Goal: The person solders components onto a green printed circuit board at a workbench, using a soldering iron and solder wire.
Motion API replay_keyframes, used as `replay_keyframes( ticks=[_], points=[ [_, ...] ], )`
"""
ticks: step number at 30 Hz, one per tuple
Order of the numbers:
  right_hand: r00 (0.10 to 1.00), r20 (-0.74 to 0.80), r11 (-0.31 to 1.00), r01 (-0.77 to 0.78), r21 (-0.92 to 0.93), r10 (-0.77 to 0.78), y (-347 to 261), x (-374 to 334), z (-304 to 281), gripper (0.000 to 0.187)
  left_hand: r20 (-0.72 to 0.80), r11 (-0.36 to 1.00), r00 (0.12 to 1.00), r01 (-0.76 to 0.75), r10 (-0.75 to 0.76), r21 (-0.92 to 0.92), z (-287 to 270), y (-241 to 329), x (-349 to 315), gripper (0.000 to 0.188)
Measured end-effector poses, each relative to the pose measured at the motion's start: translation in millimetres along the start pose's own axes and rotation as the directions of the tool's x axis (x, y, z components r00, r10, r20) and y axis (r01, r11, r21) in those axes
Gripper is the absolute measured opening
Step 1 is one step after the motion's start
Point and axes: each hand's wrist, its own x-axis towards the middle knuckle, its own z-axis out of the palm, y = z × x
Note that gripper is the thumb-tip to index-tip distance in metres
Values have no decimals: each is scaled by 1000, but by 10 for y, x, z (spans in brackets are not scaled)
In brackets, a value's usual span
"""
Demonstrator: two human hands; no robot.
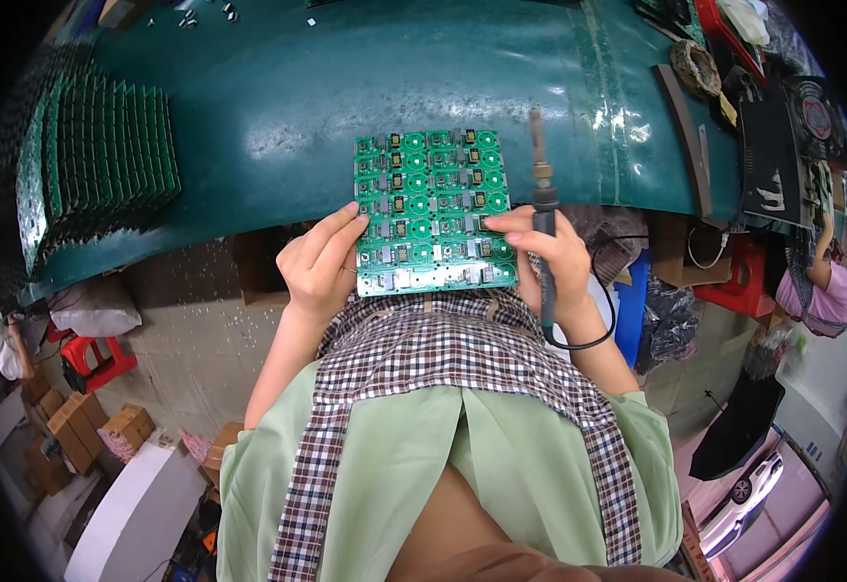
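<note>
A green circuit board panel (433,213), filled with repeated rows of small parts, lies partly over the near edge of the table in front of me. My left hand (321,257) grips its left edge, with fingertips on the top face. In my right hand (561,254) is a soldering iron (543,218), its tip pointing away from me and its cable looping down by the wrist. The fingers of that hand also reach onto the board's right edge. What the right thumb does is partly hidden.
Stacked circuit board panels (108,155) stand upright at the left on the green table mat (278,107). A dark bar (683,141) and a tape roll (695,68) lie at the right. Red stools (743,281) and cardboard boxes (74,427) are on the floor. Another person (821,291) is at far right.
</note>
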Motion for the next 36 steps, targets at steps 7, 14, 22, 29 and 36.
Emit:
replay_keyframes(
  ticks=[7,14,22,29,36],
  points=[
    [997,-69,992,-29,121,37,-142,-21,-54,46,12,1000,1000,-2,2,-11,-10,-10,26,23],
    [968,-62,961,-233,150,245,-232,20,-76,34,7,1000,1000,-16,16,-6,-6,-7,8,23],
    [988,2,987,-154,-38,154,-186,89,-46,34,-1,998,999,-50,50,24,6,-32,-18,23],
    [970,-36,970,-240,31,241,-241,55,8,34,-1,998,999,-51,51,34,11,-44,-17,23],
    [940,-122,945,-306,119,320,-210,-32,-21,35,41,999,998,41,-40,-13,-46,-4,61,26]
  ],
)
